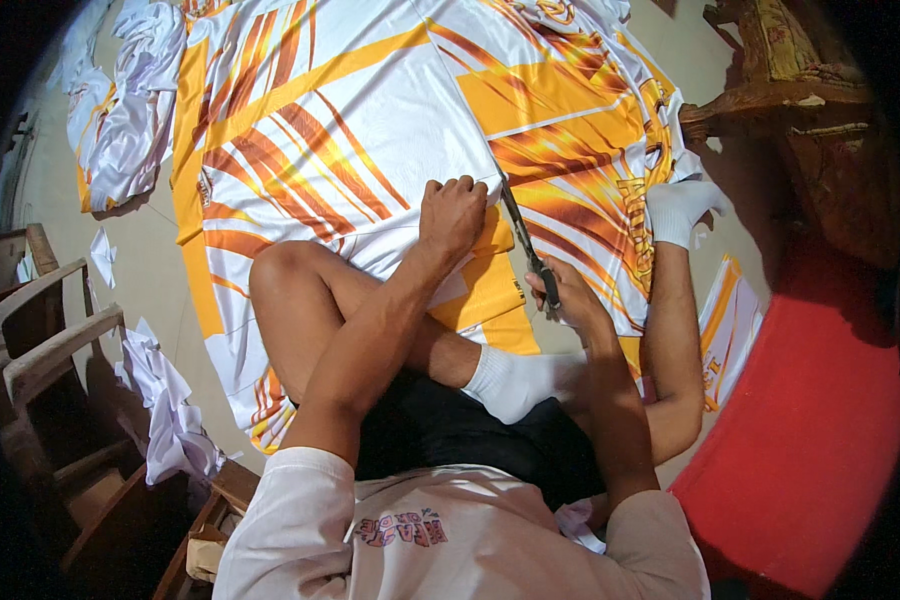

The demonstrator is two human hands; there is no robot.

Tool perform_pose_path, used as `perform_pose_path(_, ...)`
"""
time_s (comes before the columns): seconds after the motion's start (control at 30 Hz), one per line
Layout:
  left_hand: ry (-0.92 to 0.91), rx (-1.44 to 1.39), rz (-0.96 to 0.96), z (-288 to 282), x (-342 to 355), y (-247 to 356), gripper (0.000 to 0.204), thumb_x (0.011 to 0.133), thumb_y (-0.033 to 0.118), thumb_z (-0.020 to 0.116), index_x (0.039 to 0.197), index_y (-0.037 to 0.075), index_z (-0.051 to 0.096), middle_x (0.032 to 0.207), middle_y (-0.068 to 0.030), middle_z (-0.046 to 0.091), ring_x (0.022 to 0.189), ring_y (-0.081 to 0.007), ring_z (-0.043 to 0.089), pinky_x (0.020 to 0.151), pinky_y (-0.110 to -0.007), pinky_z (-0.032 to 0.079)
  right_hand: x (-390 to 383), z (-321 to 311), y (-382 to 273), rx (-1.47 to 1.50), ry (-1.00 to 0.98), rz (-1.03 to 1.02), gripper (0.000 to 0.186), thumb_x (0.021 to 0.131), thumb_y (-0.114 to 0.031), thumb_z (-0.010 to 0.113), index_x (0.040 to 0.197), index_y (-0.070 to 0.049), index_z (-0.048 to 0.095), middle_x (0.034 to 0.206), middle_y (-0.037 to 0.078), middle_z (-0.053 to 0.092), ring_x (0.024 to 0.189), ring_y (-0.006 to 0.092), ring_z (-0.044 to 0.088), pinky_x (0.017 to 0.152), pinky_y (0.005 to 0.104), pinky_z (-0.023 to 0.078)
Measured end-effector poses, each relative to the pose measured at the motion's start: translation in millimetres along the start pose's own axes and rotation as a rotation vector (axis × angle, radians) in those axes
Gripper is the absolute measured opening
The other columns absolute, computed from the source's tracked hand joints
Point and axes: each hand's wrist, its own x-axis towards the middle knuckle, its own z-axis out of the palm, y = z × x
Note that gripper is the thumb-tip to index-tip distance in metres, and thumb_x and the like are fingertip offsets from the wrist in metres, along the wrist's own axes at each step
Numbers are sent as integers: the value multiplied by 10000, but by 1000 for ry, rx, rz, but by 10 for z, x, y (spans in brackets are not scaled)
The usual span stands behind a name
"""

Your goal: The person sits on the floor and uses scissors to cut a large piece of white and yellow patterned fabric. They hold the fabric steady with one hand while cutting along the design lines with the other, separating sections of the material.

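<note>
A wide sheet of printed fabric (410,130), white with orange and yellow stripes, is spread over the floor ahead of me and partly under my legs. My left hand (454,217) is closed on the fabric beside a cut edge. In my right hand (573,292) is a pair of dark scissors (523,235), the handles in my fingers and the long blades pointing away from me. The blade tips reach the fabric just right of my left hand. Below them the cloth lies parted, with bare floor showing in the gap.
Crumpled printed cloth (135,110) lies at the far left. White scraps (165,405) hang by a wooden chair frame (60,350) on the left. A red surface (810,420) and carved wooden furniture (830,130) stand at the right. A cut printed piece (730,330) lies beside my leg.
</note>
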Motion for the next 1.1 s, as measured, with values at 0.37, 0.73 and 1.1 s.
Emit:
perform_pose_path(0.37,-5,-56,-21,5,-46,-15,98,849,132,611,903,64,657,886,-123,663,849,-309,691,751,-451,501,200,-3,-169,85,-25,11,355,917,-431,705,889,-127,523,637,-35,515,483,68,465,410,232,333)
perform_pose_path(0.73,2,-63,-20,21,-58,-30,105,850,152,625,903,71,665,878,-113,669,854,-300,692,751,-449,499,218,81,-297,97,22,26,353,895,-427,719,893,-131,528,681,-27,517,556,81,486,493,242,363)
perform_pose_path(1.1,-83,-53,-53,-71,-35,10,119,871,129,613,942,68,686,936,-114,694,894,-274,699,812,-443,468,267,100,-275,108,27,-49,363,889,-415,746,878,-112,546,653,-48,498,498,60,431,441,234,302)
